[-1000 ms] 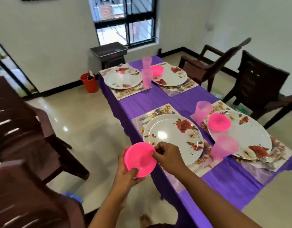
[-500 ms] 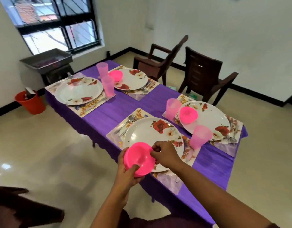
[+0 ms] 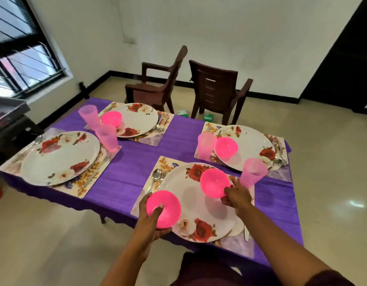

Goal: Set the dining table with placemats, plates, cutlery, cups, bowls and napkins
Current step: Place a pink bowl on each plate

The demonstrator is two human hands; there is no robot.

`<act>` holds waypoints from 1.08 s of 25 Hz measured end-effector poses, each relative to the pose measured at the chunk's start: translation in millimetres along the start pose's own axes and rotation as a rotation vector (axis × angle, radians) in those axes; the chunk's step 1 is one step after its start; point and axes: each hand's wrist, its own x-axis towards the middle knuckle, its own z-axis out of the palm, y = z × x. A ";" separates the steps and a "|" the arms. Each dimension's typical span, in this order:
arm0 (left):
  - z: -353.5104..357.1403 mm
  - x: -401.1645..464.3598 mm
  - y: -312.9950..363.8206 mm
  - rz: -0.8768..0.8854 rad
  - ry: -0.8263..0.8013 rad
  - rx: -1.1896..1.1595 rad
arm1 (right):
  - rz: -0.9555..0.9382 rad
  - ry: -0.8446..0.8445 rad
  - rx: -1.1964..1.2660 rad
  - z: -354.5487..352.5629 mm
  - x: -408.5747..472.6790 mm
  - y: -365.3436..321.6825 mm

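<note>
At the near edge of the table (image 3: 126, 162), two pink bowls are in hand over the nearest floral plate (image 3: 201, 205). The left hand (image 3: 152, 219) grips one pink bowl (image 3: 164, 208) at the plate's near-left rim, thumb curled inside it, fingers underneath. The right hand (image 3: 237, 196) pinches the rim of a second pink bowl (image 3: 214, 182), tilted over the plate's far-right side, just beside a pink cup (image 3: 253, 172). Both bowls look empty.

Across the purple cloth, four placemats carry four floral plates. The far-right plate (image 3: 252, 145) holds a pink bowl (image 3: 226, 147), with a pink cup (image 3: 206, 145) beside it. The far-left plate (image 3: 137, 118) has a pink bowl (image 3: 111, 118) on it too, with a pink cup (image 3: 89, 116) at the mat's left side. The near-left plate (image 3: 58, 157) has no bowl on it; a pink cup (image 3: 107, 137) stands at its far-right. A spoon (image 3: 156, 176) lies left of the nearest plate.

No writing can be read. A bare strip of purple cloth runs between the placemats; two brown chairs (image 3: 215, 89) stand back from the far edge.
</note>
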 end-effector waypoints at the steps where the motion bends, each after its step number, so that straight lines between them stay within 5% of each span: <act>1: -1.7 1.1 -1.3 -0.007 -0.008 -0.016 | 0.034 0.047 -0.016 -3.6 5.2 5.0; 7: -6.6 10.8 12.2 0.023 0.016 -0.095 | 0.136 0.179 -0.001 -12.9 27.8 12.1; 27: 28.9 -22.8 -26.1 -0.047 0.018 -0.208 | 0.132 -0.002 0.203 -20.4 36.3 22.9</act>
